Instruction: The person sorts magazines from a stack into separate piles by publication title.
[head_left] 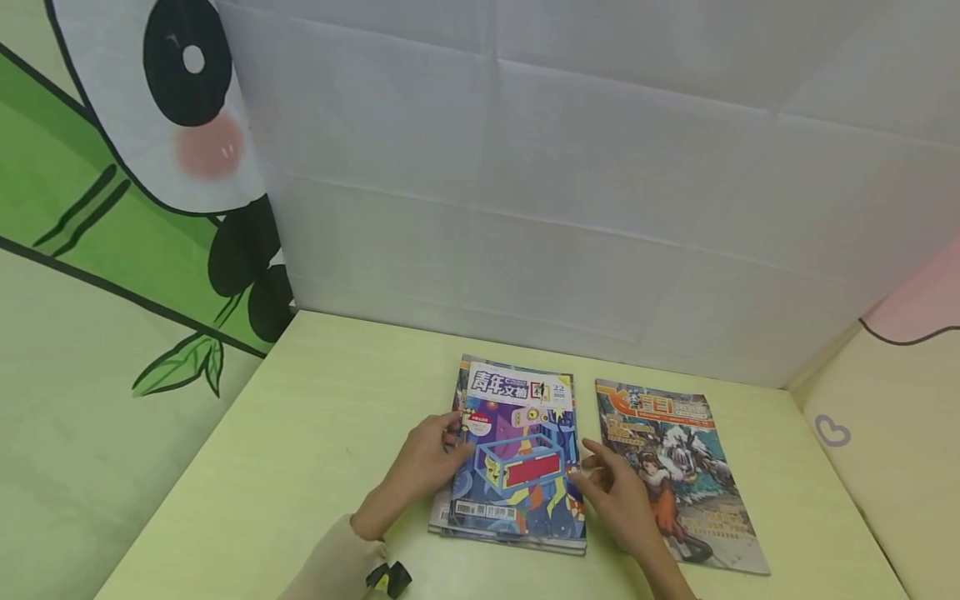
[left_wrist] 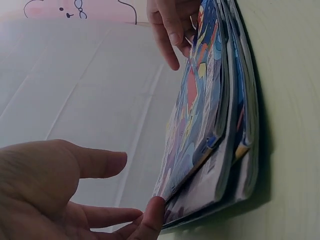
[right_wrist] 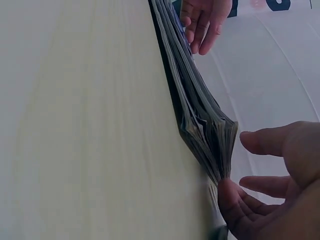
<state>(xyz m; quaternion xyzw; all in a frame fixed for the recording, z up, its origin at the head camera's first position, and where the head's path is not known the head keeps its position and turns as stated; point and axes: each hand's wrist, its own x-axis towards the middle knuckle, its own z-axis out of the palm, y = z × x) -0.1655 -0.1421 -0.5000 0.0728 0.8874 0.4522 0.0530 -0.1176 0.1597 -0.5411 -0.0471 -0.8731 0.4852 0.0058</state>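
Observation:
A stack of magazines (head_left: pixel 525 425) lies on the table, its edges slightly out of line; the top one has a purple and blue cover with a drawn box. At the stack's left edge is my left hand (head_left: pixel 426 458), with its fingertips touching the side and its thumb lifted apart in the left wrist view. My right hand (head_left: pixel 618 500) is at the right edge. In the right wrist view its fingertips (right_wrist: pixel 226 192) touch the page edges near a corner, while the thumb stands off. Neither hand grips the stack.
Another magazine (head_left: pixel 675 450), with a figure in red on its cover, lies to the right, partly behind my right hand. The pale yellow table (head_left: pixel 322 400) ends at a white cloth wall (head_left: pixel 562 208). Cartoon-printed panels (head_left: pixel 67 375) stand at the sides.

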